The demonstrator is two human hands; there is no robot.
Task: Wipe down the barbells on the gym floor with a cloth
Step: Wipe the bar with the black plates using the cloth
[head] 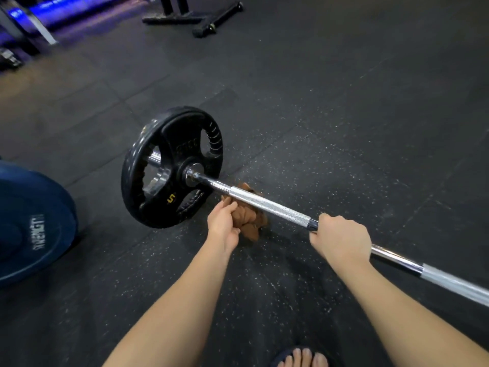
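Right hand (341, 239) gripping barbell (267, 206), left hand (223, 223) holding cloth (251, 221), seemingly beneath it

A blue bumper plate (31, 223) with white lettering sits at the frame's left edge; dark speckled rubber floor tiles (344, 115) spread out to its right; far beyond the plate rest a black stand base (172, 20) and a short black bar (217, 19); blue-lit equipment (66, 11) glows straight beyond the plate; a sandalled foot (301, 357) shows well right of it, nearer the camera.

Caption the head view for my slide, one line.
Left hand holds a brown cloth beneath the barbell near its black plate while the right hand grips it.
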